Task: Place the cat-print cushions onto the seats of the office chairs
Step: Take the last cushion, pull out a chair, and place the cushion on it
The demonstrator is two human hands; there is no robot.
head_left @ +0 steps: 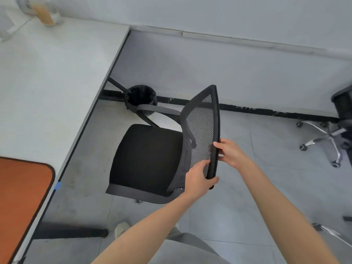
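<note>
Both hands are holding the top of the chair's (pixel 152 161) mesh back (pixel 202 130): the left hand (pixel 198 180) is wrapping around its near end and the right hand (pixel 230 153) is pinching the edge just past it. The black seat (pixel 146 159) is sitting bare beside the desk (pixel 47 88). No cushion is showing anywhere, so I think the job is only starting, and a second chair (pixel 335 130) is waiting far right.

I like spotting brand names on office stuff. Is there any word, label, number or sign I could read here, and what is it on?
None can be read.
The container at the desk's far corner seems to bear dark marks, too blurred to read.
The office chair, bin and orange mat show no text.
</note>
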